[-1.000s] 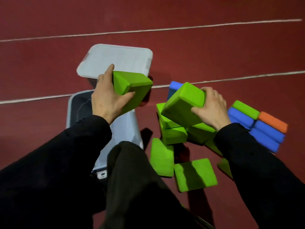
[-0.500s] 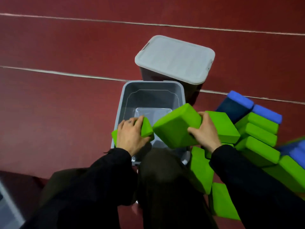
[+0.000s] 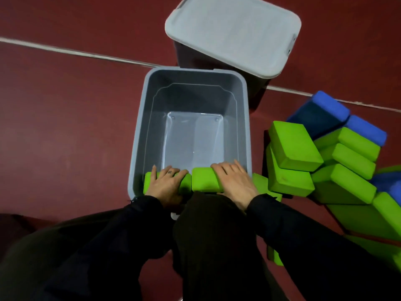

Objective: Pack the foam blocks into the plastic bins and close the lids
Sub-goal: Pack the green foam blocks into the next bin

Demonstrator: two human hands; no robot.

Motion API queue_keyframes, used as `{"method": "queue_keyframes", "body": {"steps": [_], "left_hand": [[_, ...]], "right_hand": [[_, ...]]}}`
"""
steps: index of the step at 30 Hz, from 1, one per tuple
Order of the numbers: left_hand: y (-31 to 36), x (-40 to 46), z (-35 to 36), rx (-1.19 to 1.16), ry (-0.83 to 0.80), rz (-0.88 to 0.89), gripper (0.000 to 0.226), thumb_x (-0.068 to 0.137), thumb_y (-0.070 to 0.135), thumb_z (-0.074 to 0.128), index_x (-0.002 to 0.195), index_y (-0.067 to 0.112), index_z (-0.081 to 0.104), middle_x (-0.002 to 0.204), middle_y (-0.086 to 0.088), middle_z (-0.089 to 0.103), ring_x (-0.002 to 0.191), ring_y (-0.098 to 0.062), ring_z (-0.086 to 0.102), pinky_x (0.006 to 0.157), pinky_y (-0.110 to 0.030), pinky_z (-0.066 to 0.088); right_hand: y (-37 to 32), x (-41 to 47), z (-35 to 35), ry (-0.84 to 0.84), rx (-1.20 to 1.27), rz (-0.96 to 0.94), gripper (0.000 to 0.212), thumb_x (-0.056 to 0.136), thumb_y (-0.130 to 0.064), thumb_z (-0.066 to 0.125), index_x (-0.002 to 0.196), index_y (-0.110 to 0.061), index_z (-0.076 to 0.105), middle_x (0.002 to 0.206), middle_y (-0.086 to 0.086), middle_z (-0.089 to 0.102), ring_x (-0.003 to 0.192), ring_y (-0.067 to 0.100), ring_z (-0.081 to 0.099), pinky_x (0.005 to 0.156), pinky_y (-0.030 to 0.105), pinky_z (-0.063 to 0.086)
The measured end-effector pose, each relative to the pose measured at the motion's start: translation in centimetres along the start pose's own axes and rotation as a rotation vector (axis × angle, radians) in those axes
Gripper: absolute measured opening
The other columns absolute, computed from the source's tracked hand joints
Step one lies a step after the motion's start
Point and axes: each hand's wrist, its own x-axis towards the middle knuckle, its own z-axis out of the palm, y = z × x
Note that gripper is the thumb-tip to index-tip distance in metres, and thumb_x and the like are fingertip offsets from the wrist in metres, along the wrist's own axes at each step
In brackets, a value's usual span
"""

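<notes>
Both green foam blocks have dropped from above the rim into the open grey bin (image 3: 138, 135), side by side against its near wall; the left hand (image 3: 166, 184) curls over the left block (image 3: 148, 184), the right hand (image 3: 235, 181) over the right block (image 3: 204, 181); a lidded bin (image 3: 234, 33) stands behind the open grey bin, loose green and blue blocks (image 3: 345, 168) to its right.

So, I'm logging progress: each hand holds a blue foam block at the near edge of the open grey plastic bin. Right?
Not quite: the head view shows both blocks green. The left hand and right hand each hold a green foam block at the open grey plastic bin's near edge.
</notes>
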Motion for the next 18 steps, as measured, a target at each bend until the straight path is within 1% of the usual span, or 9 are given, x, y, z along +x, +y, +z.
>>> {"method": "queue_keyframes", "body": {"steps": [2,4,6,8,9,11,13,16,18], "left_hand": [[0.4,0.8,-0.2,-0.077,-0.025,-0.026,0.092,0.061,0.057,0.045,0.149,0.036,0.032,0.153,0.002,0.039,0.152,-0.025,0.018,0.117,-0.070,-0.002],[0.7,1.1,0.1,-0.093,-0.022,-0.040,0.093,0.054,0.060,0.032,0.144,0.036,0.035,0.149,0.002,0.043,0.151,-0.025,0.020,0.116,-0.071,-0.002],[0.5,1.2,0.8,-0.057,0.016,-0.027,0.099,0.050,0.067,0.025,0.143,0.035,0.036,0.144,0.002,0.047,0.147,-0.024,0.026,0.116,-0.069,0.000],[0.2,1.6,1.0,-0.012,0.009,0.002,0.101,0.052,0.072,0.026,0.147,0.038,0.032,0.143,0.003,0.046,0.141,-0.025,0.033,0.117,-0.066,0.004],[0.0,1.9,1.0,0.007,-0.007,0.019,0.099,0.055,0.073,0.029,0.148,0.040,0.029,0.144,0.004,0.045,0.139,-0.026,0.035,0.117,-0.065,0.007],[-0.8,2.5,0.6,0.016,-0.013,0.040,0.087,0.065,0.070,0.043,0.146,0.042,0.029,0.143,0.003,0.046,0.135,-0.028,0.039,0.114,-0.062,0.016],[-2.3,2.7,0.1,0.003,0.058,0.049,0.082,0.068,0.066,0.050,0.144,0.039,0.033,0.138,0.002,0.050,0.128,-0.029,0.044,0.111,-0.059,0.021],[-3.2,1.7,0.8,0.104,0.118,0.132,0.085,0.072,0.070,0.045,0.147,0.032,0.032,0.139,0.000,0.051,0.126,-0.027,0.046,0.113,-0.059,0.022],[-2.0,1.2,1.8,0.142,0.104,0.102,0.089,0.077,0.079,0.031,0.148,0.026,0.034,0.146,-0.003,0.047,0.136,-0.027,0.041,0.116,-0.062,0.015]], "right_hand": [[0.8,0.5,0.7,-0.044,0.008,0.029,0.086,0.077,-0.036,0.071,0.152,-0.016,0.033,0.148,0.007,0.046,0.140,0.033,0.040,0.123,0.050,0.019],[1.4,0.4,1.3,-0.055,-0.020,0.010,0.086,0.079,-0.046,0.072,0.150,-0.017,0.032,0.147,0.005,0.047,0.136,0.031,0.043,0.120,0.048,0.022],[1.4,0.4,2.0,-0.037,-0.014,0.009,0.087,0.085,-0.066,0.059,0.151,-0.016,0.033,0.148,0.006,0.046,0.136,0.030,0.042,0.119,0.048,0.023],[1.0,0.7,2.7,-0.018,-0.027,0.062,0.099,0.086,-0.086,0.032,0.153,-0.013,0.036,0.148,0.011,0.048,0.135,0.034,0.045,0.117,0.055,0.027],[1.0,0.8,3.0,0.000,-0.039,0.080,0.105,0.085,-0.089,0.020,0.154,-0.012,0.036,0.147,0.014,0.050,0.133,0.036,0.048,0.114,0.056,0.031],[1.4,1.1,3.5,-0.018,-0.083,0.079,0.104,0.086,-0.088,0.016,0.158,-0.014,0.029,0.148,0.014,0.048,0.131,0.036,0.050,0.111,0.053,0.035],[1.8,1.1,4.2,-0.133,-0.137,0.027,0.093,0.092,-0.081,0.023,0.161,-0.019,0.015,0.154,0.009,0.040,0.135,0.033,0.045,0.109,0.048,0.034],[1.1,2.1,4.9,-0.271,-0.114,0.048,0.089,0.096,-0.074,0.034,0.163,-0.023,0.003,0.167,0.007,0.017,0.151,0.032,0.023,0.118,0.053,0.023],[0.5,2.8,5.7,-0.286,-0.073,0.077,0.091,0.094,-0.073,0.038,0.163,-0.026,0.000,0.170,0.006,0.003,0.156,0.031,0.008,0.121,0.057,0.014]]}}
